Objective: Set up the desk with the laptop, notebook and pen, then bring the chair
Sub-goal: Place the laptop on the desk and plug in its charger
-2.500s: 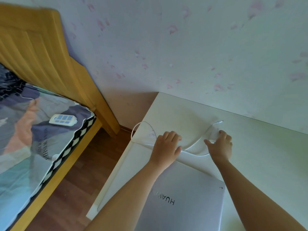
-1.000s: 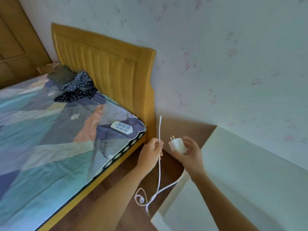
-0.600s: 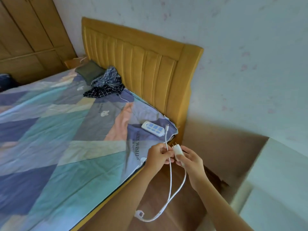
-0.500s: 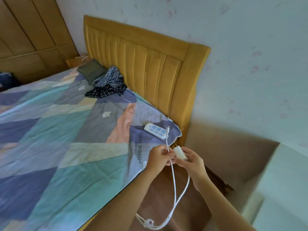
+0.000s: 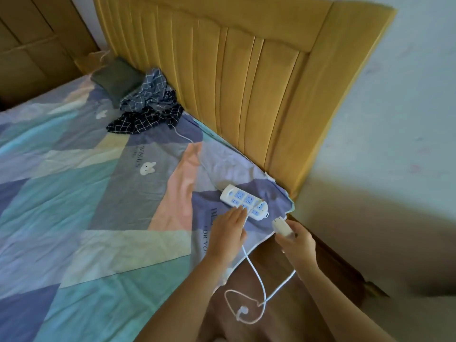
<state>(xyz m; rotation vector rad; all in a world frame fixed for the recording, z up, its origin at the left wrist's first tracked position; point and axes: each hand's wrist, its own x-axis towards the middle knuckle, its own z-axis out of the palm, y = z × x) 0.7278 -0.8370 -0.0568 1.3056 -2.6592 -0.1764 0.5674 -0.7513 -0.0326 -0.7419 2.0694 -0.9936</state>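
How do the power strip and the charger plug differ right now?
The power strip lies flat on the bedspread; the charger plug is held up in the right hand. The strip is long with blue sockets; the plug is a small plain block. The left hand touches the strip. Both are white.

Left hand (image 5: 228, 229) reaches forward, fingers flat; right hand (image 5: 294, 241) seemingly closed, gripping.

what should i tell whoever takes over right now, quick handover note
Left hand: flat, fingertips on the power strip lying on the bed, gripping nothing.
Right hand: shut on the white charger plug, prongs towards the strip; its cable hangs looped over the floor.
Done: charger brought to the strip.
Left: plug in. Laptop, notebook, pen, chair and desk are out of view.
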